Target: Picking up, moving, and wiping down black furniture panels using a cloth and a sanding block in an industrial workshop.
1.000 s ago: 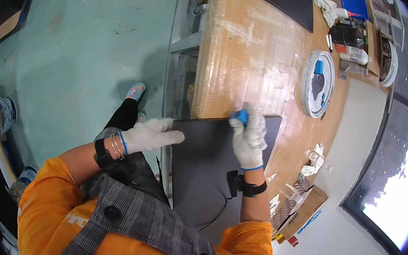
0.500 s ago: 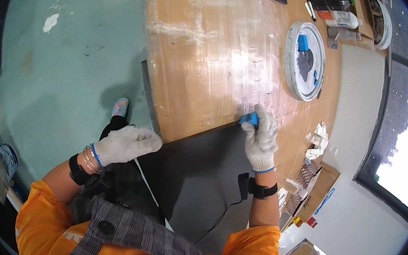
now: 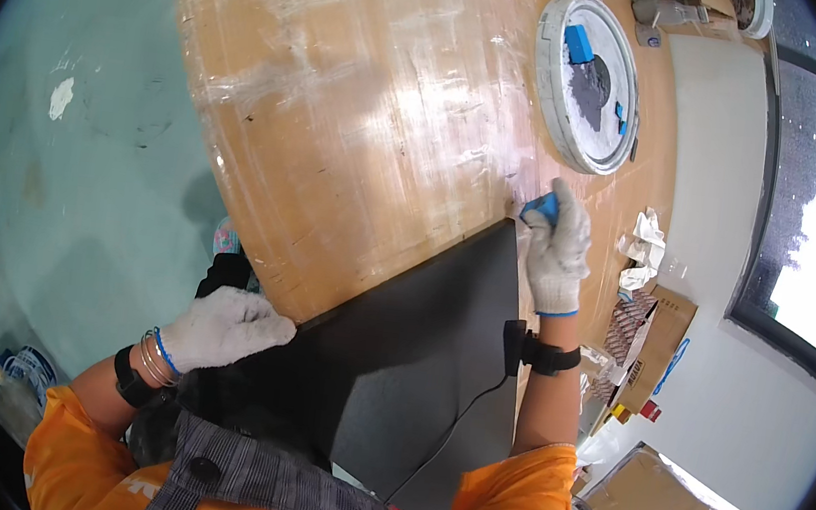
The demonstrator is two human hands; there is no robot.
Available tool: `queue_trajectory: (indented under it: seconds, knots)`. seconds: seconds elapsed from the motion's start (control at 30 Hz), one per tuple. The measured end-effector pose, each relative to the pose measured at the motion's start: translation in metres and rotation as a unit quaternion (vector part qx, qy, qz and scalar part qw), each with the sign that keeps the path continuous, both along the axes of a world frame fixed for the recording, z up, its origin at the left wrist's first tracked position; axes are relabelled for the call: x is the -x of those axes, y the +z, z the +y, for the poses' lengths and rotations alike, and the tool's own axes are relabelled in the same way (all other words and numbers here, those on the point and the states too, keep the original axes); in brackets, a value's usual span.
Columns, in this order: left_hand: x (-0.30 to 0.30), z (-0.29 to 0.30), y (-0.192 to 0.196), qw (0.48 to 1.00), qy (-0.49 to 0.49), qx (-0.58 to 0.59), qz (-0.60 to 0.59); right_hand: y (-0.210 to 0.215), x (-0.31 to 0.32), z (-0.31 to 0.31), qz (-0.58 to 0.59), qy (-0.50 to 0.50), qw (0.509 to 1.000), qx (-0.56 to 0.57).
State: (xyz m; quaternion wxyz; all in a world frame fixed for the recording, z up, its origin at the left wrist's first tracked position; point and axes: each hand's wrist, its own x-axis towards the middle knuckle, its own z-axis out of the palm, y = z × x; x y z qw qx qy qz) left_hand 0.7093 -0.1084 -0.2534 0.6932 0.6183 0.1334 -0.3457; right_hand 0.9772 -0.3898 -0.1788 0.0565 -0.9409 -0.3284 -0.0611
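Since earlier frame, black panel [image 3: 416,357] slid lower off wooden table [image 3: 344,107]; view shifted up. Right hand [image 3: 559,252] at 2 o'clock grasps blue sponge [image 3: 541,208], pressed on panel's far corner. Left hand [image 3: 224,327] at 8 o'clock, fingers curled, steadies near corner. Surface looks uniformly dark; progress unclear. Both arms half-extended.

Head-worn fisheye, seemingly straight down

Both hands in white knit gloves. Left hand [image 3: 224,327] low at left, fingers curled, palm down, bracelets and dark band at wrist. Right hand [image 3: 560,247] stretched forward, forearm straight, dark strap at wrist, fingers apparently closed, grip partly hidden. Orange sleeves on both upper arms.
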Motion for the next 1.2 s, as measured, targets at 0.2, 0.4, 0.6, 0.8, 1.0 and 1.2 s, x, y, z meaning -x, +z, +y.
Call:
queue_trajectory:
  seconds: [0.2,0.4,0.6,0.8,1.0,1.2]
  knots:
    - [0.011,-0.002,0.003,0.992,0.031,0.122,0.012,0.03,-0.018,-0.01,0.365,-0.224,0.858,-0.283]
    - [0.012,0.002,0.021,0.983,0.003,0.18,0.03,0.031,-0.036,-0.026,0.499,-0.209,0.764,-0.351]
    - [0.019,0.002,0.021,0.985,-0.012,0.172,0.029,0.025,-0.044,-0.015,0.606,-0.202,0.679,-0.361]
    - [0.02,0.004,0.025,0.972,0.014,0.232,0.025,0.027,-0.048,-0.008,0.574,-0.201,0.771,-0.188]
    - [0.021,0.004,0.024,0.975,0.006,0.219,0.045,0.03,-0.042,-0.013,0.562,-0.195,0.754,-0.279]
    - [0.021,0.003,0.021,0.983,0.004,0.186,-0.009,0.04,-0.019,0.004,0.394,-0.205,0.872,-0.208]
